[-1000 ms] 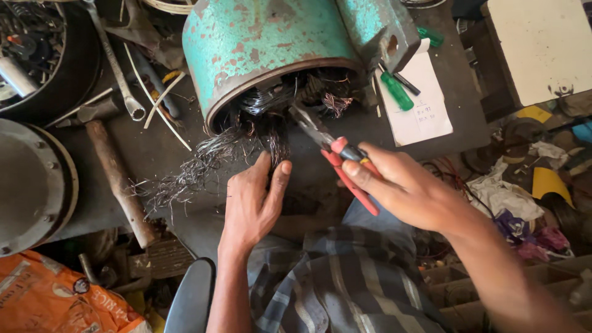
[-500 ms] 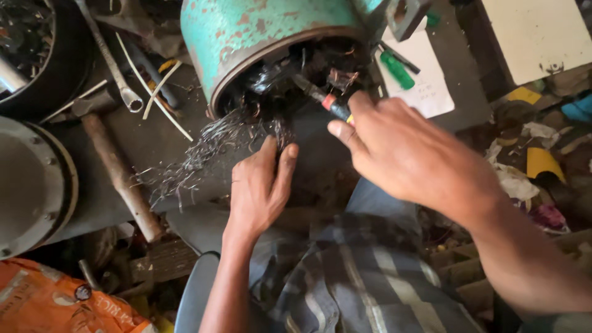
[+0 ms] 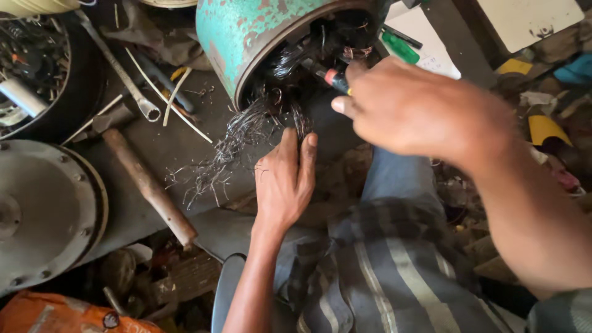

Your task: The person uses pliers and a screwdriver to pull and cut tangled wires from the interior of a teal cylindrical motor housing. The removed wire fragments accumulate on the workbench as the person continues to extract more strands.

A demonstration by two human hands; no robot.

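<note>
While the left hand [image 3: 285,179] pins the wire strands [image 3: 237,139] taut, the right hand [image 3: 413,108], at 1 o'clock, grips red-handled pliers [image 3: 336,80]. Their tip enters the green motor housing [image 3: 265,31].

Pliers [image 3: 333,79]: you see only a red handle tip; your right hand [image 3: 419,111] covers the rest, and the jaws are lost in the dark opening.
Right hand grip: your fingers curl out of sight, so how they clasp the handles cannot be told.
Teal motor housing [image 3: 259,31]: cut off by the top edge; its inside is too dark to read.
Wire bundle [image 3: 240,135]: the upper strands vanish into the housing.
Left hand [image 3: 285,182]: your fingertips are buried in the wire.
Green screwdriver [image 3: 399,48]: partly hidden behind your right hand.
Grey round cover [image 3: 43,209]: cropped by the left edge.
</note>
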